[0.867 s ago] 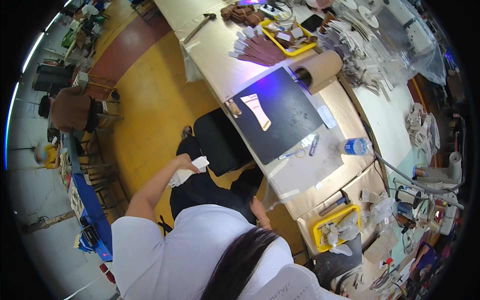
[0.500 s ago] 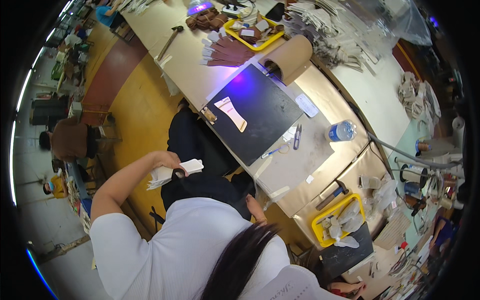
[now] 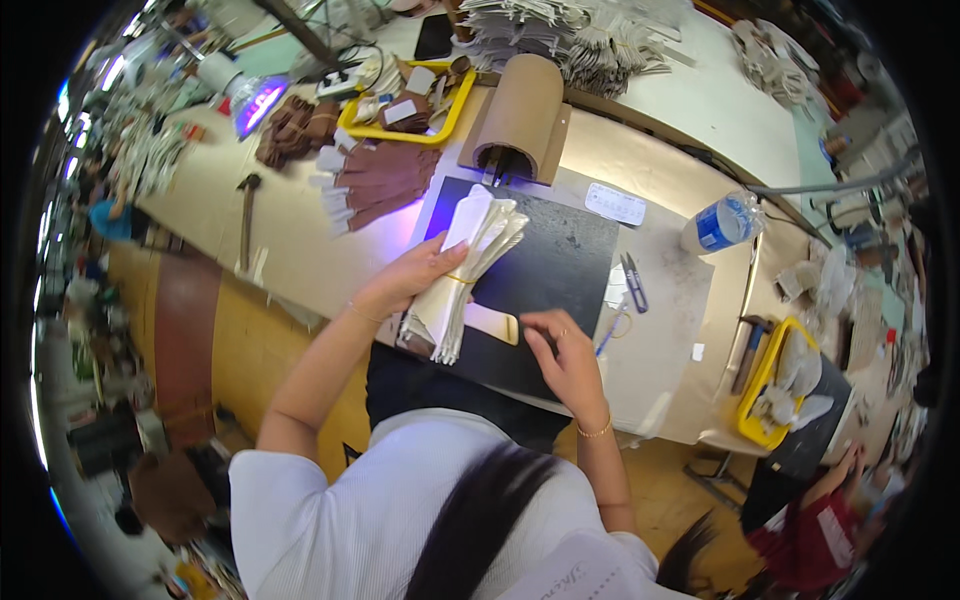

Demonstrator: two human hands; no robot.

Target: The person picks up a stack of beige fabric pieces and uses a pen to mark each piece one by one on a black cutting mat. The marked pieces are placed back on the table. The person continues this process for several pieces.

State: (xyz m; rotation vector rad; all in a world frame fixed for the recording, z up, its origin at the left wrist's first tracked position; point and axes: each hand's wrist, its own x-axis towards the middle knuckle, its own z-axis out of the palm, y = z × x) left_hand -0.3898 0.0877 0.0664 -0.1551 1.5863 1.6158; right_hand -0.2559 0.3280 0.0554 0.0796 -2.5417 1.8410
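Note:
My left hand [image 3: 425, 272] is closed around a bundle of flat white pieces [image 3: 487, 232], bound at the middle by a yellow rubber band. The bundle is tilted over a black mat [image 3: 575, 240] on the table. Partly hidden beneath it, a pale curved-edged piece [image 3: 494, 324] lies on the mat. Beside that piece hovers my right hand [image 3: 568, 358], holding nothing, its thumb and forefinger apart. To its right are small dark thread snips [image 3: 634, 284] and a slim blue tool [image 3: 608, 336].
A brown cardboard roll [image 3: 520, 110] stands behind the mat. Fanned brown strips [image 3: 385, 180], a yellow tray [image 3: 458, 105] and a hammer [image 3: 248, 220] lie to the left. On the right are a water bottle [image 3: 725, 225], another hammer [image 3: 752, 352] and another yellow tray [image 3: 752, 425].
My left hand has brought the white bundle up from beside my lap to above the mat. My right hand has risen from the table edge to over the mat. The view has turned.

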